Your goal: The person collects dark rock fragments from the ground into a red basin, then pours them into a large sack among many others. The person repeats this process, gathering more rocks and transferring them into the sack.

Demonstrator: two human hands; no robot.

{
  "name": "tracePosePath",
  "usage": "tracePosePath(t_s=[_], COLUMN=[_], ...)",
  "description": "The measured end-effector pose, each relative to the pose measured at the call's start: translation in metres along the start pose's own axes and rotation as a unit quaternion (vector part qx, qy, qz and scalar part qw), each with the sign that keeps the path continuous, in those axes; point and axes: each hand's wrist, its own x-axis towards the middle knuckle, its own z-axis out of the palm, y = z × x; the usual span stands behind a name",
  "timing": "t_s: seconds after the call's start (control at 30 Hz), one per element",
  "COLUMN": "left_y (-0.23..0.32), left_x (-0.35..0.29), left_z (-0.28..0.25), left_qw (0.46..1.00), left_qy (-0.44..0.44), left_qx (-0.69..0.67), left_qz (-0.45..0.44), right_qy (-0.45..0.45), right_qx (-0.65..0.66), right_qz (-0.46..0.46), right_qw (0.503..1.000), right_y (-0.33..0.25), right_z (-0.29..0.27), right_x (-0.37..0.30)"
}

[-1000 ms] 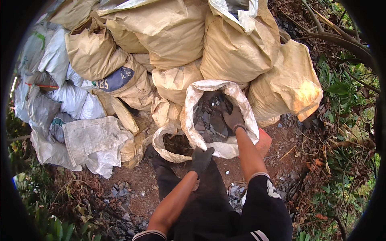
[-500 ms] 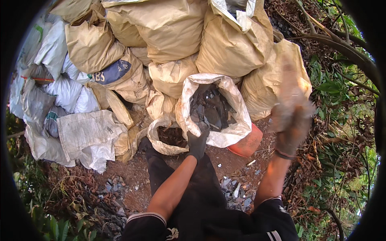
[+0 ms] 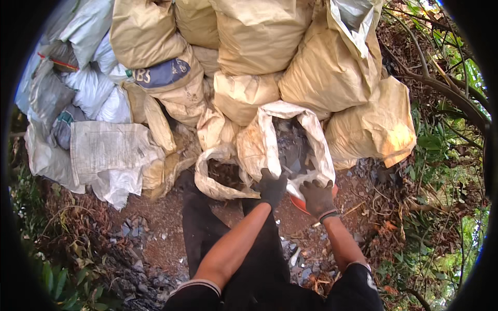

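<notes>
An open sack (image 3: 268, 137) with a folded-down white rim stands in front of me, holding dark grey flat shards (image 3: 294, 147). My left hand (image 3: 271, 188), in a dark glove, is closed on the near-left part of its rim. At the near-right part, my right hand (image 3: 317, 200), also gloved, has its fingers curled over the rim. The sack's mouth looks narrower between them. A smaller open sack (image 3: 203, 179) with brownish contents sits just left of my left hand. Part of a red-orange tub (image 3: 298, 203) shows under my right hand; the rest is hidden.
Full tan sacks (image 3: 259, 36) are piled along the far side. Whitish sacks (image 3: 93, 93) and a flat empty sack (image 3: 106, 147) lie at the left. Loose shards (image 3: 306, 272) litter the soil by my legs. Branches (image 3: 461, 101) and leaves edge the right.
My right hand, blurred and raised at the right before, has come down and left onto the sack's rim. My left hand stays on the rim; the sack's mouth has been pulled narrower.
</notes>
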Motion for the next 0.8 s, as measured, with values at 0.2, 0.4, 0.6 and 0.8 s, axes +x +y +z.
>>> tracePosePath(t_s=[0.2, 0.4, 0.6, 0.8], left_y=[0.025, 0.025, 0.048, 0.068], left_x=[0.019, 0.064, 0.131, 0.107], left_z=[-0.027, -0.037, -0.048, -0.109], left_qw=[0.992, 0.988, 0.992, 0.971], left_qy=[-0.009, 0.086, -0.082, -0.028], left_qx=[0.066, 0.127, -0.08, -0.237], left_qz=[-0.104, 0.002, -0.057, -0.012], right_qy=[0.086, -0.06, 0.147, 0.174], right_qx=[0.324, 0.65, 0.786, 0.742], right_qz=[0.088, 0.269, 0.29, 0.133], right_qw=[0.938, 0.708, 0.526, 0.634], right_y=[0.026, 0.02, 0.011, -0.002], right_z=[-0.011, 0.107, 0.141, 0.059], right_x=[0.046, 0.234, 0.309, 0.159])
